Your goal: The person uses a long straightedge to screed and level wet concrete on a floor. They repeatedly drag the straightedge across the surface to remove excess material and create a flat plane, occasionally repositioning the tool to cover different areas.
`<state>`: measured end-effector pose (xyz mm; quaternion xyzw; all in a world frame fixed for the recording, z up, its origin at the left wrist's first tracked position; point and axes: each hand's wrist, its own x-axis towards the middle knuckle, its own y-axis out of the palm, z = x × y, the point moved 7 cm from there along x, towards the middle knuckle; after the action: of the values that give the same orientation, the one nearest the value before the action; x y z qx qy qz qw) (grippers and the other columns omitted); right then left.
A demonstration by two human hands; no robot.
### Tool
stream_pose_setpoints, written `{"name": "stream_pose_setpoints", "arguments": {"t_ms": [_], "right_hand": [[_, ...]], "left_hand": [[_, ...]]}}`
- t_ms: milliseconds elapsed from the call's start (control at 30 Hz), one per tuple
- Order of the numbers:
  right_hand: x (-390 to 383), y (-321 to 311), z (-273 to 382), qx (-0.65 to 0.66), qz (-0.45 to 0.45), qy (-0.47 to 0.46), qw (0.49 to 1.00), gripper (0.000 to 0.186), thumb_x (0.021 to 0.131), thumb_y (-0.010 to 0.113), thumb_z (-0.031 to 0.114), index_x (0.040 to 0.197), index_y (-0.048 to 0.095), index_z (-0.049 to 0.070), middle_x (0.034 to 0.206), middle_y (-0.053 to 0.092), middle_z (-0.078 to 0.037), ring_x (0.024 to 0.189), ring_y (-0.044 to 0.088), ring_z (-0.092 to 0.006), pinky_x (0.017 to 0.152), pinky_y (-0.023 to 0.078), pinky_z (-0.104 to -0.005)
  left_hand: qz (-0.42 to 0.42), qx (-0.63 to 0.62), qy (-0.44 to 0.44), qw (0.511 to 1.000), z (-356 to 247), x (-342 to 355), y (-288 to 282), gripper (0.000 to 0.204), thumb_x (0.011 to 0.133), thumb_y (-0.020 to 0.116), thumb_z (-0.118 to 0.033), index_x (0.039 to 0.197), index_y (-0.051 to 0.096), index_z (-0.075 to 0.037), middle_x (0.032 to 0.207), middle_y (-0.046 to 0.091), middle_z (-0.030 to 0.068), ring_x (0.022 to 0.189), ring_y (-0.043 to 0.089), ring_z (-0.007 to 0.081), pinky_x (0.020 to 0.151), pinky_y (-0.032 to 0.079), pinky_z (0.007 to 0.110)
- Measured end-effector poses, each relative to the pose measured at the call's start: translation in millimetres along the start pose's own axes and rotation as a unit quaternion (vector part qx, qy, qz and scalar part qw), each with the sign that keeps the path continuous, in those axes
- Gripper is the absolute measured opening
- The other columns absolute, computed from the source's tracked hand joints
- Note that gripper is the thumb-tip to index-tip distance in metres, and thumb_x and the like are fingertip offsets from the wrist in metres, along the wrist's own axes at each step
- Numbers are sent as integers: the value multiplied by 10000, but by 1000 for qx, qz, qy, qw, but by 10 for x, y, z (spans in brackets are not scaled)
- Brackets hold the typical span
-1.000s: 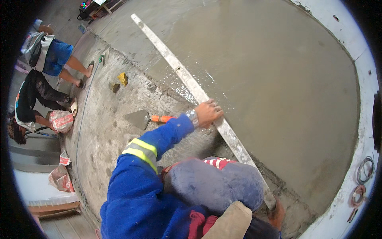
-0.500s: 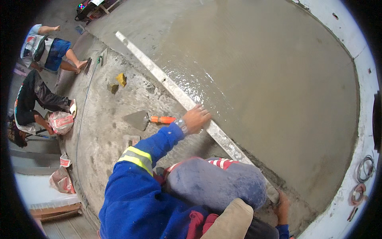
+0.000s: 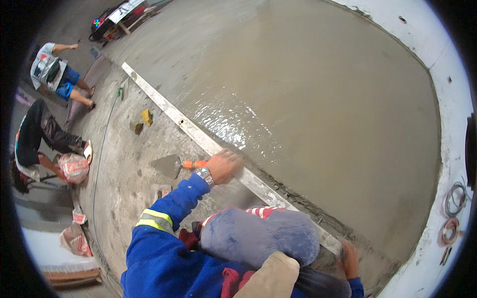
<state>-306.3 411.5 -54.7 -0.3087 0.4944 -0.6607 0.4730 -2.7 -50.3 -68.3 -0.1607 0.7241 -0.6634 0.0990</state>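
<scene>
A long, whitish, cement-smeared screed bar [image 3: 164, 105] slants from the far left to beside my knee at the near right. My left hand [image 3: 224, 165], with a watch at the wrist, grips it near the middle, slightly blurred. Around its near end my right hand [image 3: 349, 258] is closed, partly hidden by the bar. Beyond the bar spreads smooth wet cement [image 3: 338, 114], shiny near the bar. A pointed trowel [image 3: 168, 165] with an orange handle lies on the rough floor just left of my left hand.
Yellow lump [image 3: 146, 117], flat rectangular tool [image 3: 161, 191] and green-handled tool [image 3: 120, 92] lie on the rough floor [image 3: 124, 164]. A blue cord [image 3: 103, 149] runs along its left side. Two people are at left, one bending over a bag [image 3: 73, 168]. Coiled cables [image 3: 454, 199] hang by the white wall.
Both hands still hold the screed bar, which has shifted left, off the wet cement's edge and over the rough floor. My left hand moved with it. The standing person has changed stance.
</scene>
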Motion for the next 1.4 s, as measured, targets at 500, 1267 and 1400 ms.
{"name": "stream_pose_setpoints", "arguments": {"t_ms": [500,1267,1400], "right_hand": [[-322,152,119,-17,56,70,996,752,659,762,227,1359,492,174,1287,601,-124,1193,565,-320,907,451,-529],[-138,40,268,-2,42,46,998,442,698,702,85,1095,511,73,953,645,-130,855,663,-369,650,511,-494],[-238,26,270,11,46,54,997,420,702,686,72,1082,507,69,932,646,-140,845,664,-377,636,511,-501]], "left_hand": [[-17,-6,46,999,-37,125,34,601,617,775,-163,1185,583,-126,1170,638,103,1149,579,308,1074,408,457],[117,-295,-349,882,540,-923,160,628,747,802,-249,1284,561,-32,1197,619,210,1175,581,337,995,445,403],[-26,-34,-53,998,200,-275,-242,882,652,847,-280,1403,439,-60,1381,483,224,1300,459,389,1056,398,430]]}}
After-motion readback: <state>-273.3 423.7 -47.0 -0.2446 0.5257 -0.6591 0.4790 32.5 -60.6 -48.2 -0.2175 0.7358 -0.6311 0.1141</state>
